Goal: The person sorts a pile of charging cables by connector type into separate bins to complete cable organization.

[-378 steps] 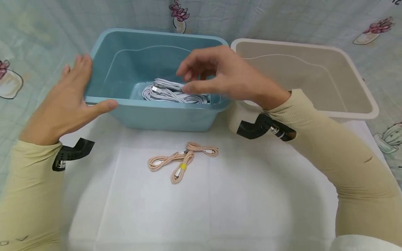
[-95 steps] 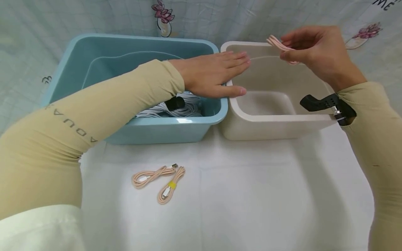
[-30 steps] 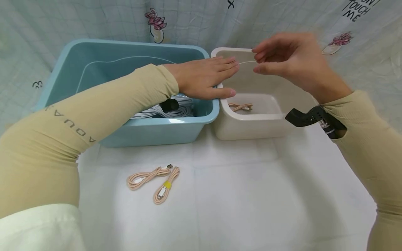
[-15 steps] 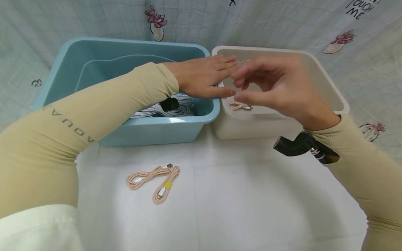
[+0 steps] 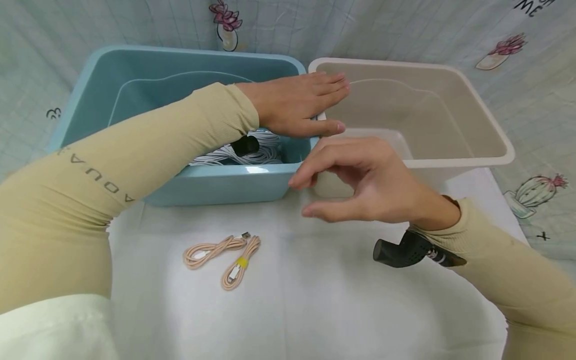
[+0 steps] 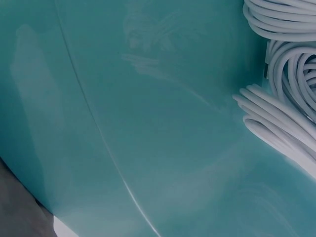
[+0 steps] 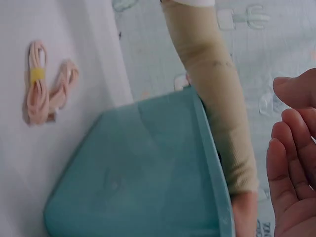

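Observation:
My left hand (image 5: 301, 102) rests palm down, fingers straight, across the meeting rims of the blue bin (image 5: 216, 187) and the beige bin (image 5: 459, 162). My right hand (image 5: 364, 182) hovers in front of the beige bin, thumb and fingers loosely curved apart, holding nothing. Two coiled peach charging cables lie on the table: one loose-looped (image 5: 211, 251), the other tied with a yellow band (image 5: 240, 267). White coiled cables (image 6: 291, 74) lie inside the blue bin, partly covered by my left forearm. The beige bin's near left floor is hidden behind my right hand.
A white cloth (image 5: 342, 310) covers the table in front of the bins. Behind them hangs a curtain (image 5: 382, 30) printed with cactus pots. Small black wrist cameras (image 5: 400, 250) stick out from the sleeves.
The peach cable my right hand held earlier was let go into the beige bin. That hand has since come out, moving left and nearer the table's front. My left hand stays on the rims.

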Motion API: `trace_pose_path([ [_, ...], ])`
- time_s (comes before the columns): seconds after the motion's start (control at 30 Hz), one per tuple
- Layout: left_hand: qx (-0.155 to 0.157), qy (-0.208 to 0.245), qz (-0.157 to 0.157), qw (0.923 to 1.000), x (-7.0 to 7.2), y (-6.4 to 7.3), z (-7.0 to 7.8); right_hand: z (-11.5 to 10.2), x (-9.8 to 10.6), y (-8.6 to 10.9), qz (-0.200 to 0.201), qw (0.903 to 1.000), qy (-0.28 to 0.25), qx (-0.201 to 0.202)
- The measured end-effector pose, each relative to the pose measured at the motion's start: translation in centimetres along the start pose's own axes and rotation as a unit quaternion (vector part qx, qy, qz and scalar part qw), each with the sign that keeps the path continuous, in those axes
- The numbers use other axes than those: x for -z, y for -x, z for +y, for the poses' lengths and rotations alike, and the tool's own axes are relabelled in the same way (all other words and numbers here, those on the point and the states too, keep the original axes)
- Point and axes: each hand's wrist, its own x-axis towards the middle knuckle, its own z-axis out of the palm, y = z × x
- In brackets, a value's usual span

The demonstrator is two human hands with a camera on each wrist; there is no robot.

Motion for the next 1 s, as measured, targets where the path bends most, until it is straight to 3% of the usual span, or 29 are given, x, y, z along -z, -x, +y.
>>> trace_pose_path([
  [0.2,0.004,0.002,-0.004,1.0000,0.1,0.1,0.0,1.1,-2.6,0.4,-0.055,0.9968,0.056,-0.017],
  [0.43,0.012,0.004,-0.010,0.9999,0.2,0.1,0.0,3.7,-5.2,0.7,-0.120,0.9912,0.047,-0.027],
  [1.0,0.016,0.003,-0.016,0.9997,0.2,-0.2,0.1,9.3,-9.9,1.7,-0.207,0.9728,0.065,-0.082],
])
